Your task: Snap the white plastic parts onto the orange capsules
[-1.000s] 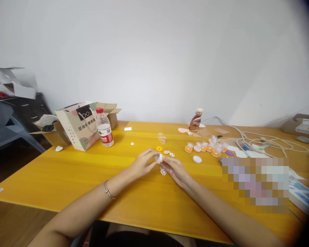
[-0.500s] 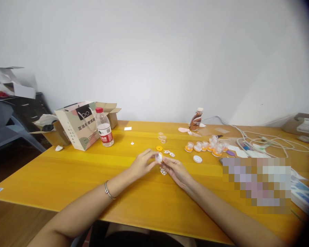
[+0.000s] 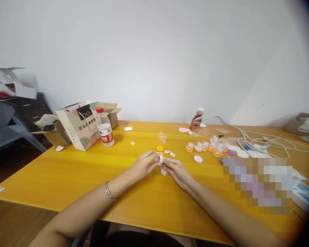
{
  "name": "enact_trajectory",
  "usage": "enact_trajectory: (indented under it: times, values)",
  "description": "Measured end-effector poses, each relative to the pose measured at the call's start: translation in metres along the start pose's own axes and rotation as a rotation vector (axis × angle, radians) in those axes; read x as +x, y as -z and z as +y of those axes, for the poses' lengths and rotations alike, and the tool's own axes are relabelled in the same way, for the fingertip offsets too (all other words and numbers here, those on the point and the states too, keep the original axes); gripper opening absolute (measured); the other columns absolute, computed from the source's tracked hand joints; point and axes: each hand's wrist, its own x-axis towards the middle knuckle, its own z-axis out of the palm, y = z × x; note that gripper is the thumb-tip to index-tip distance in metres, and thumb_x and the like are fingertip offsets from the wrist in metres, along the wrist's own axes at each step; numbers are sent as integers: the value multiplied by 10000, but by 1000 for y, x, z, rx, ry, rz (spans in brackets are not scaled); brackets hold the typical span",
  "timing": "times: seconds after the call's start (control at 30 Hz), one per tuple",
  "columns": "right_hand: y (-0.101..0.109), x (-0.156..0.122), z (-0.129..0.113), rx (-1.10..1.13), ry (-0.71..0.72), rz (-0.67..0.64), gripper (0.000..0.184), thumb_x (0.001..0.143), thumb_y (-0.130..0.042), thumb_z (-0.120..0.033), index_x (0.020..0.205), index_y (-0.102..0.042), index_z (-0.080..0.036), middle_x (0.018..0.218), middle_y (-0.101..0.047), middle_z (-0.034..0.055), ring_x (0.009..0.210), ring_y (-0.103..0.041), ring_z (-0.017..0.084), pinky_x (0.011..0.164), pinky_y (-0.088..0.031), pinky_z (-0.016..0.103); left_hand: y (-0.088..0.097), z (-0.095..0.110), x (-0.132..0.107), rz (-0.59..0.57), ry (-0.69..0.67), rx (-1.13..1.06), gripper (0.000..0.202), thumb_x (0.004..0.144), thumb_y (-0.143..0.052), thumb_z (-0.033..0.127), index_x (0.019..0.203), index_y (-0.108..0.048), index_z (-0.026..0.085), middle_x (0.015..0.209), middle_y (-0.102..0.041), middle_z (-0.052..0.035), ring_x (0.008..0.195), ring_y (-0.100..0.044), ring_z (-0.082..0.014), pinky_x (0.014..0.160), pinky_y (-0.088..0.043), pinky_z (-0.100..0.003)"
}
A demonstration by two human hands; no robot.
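Note:
Both my hands meet over the middle of the yellow table [image 3: 67, 178]. My left hand [image 3: 144, 164] pinches a small white round plastic piece [image 3: 160, 159], and the fingertips of my right hand [image 3: 176, 169] close on the same piece from the right. Just below it lies a white perforated disc [image 3: 163, 171]. Behind the hands lie a yellow ring [image 3: 159, 148] and two more white perforated pieces [image 3: 169, 153]. A bracelet sits on my left wrist.
A water bottle [image 3: 104, 128], a paper bag [image 3: 78, 125] and cardboard boxes stand at the back left. To the right are a white cap [image 3: 197, 159], several orange-and-clear cups [image 3: 206, 146], a brown drink bottle [image 3: 196, 120] and white cables [image 3: 270, 142].
The hands have sunk slightly toward the table with the white piece still pinched between them; otherwise nothing has moved.

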Motion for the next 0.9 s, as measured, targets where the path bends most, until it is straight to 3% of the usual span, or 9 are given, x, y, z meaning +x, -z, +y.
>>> enact_trajectory:
  times: [0.17,0.43,0.7,0.9]
  values:
    - [-2,-2,-1,-12,12,-23,198,636,-694,-322,778,-704,-184,874,-687,50,915,-588,182,945,-369,350,-4,0,-1,98,131,-109,246,776,-547,273,989,-569,154,823,-594,-53,758,-568,-141,737,-473,-277]
    - [-2,1,0,44,0,39,217,643,-687,-321,809,-692,-181,883,-685,46,938,-588,184,944,-394,341,-7,-2,2,86,183,-214,242,774,-547,262,990,-569,155,909,-612,-59,832,-569,-147,800,-458,-304]
    - [2,5,-1,161,-64,133,183,661,-677,-293,775,-679,-151,806,-690,38,791,-636,126,836,-478,215,-8,-13,6,39,347,-835,320,759,-577,256,1052,-515,145,1071,-582,-107,991,-545,-190,903,-407,-350]
    - [0,3,-3,172,-16,116,168,669,-672,-279,776,-684,-150,814,-692,29,789,-633,116,839,-474,203,-6,-17,8,31,359,-918,328,744,-600,238,1050,-524,147,1081,-575,-100,1005,-534,-185,917,-393,-334]
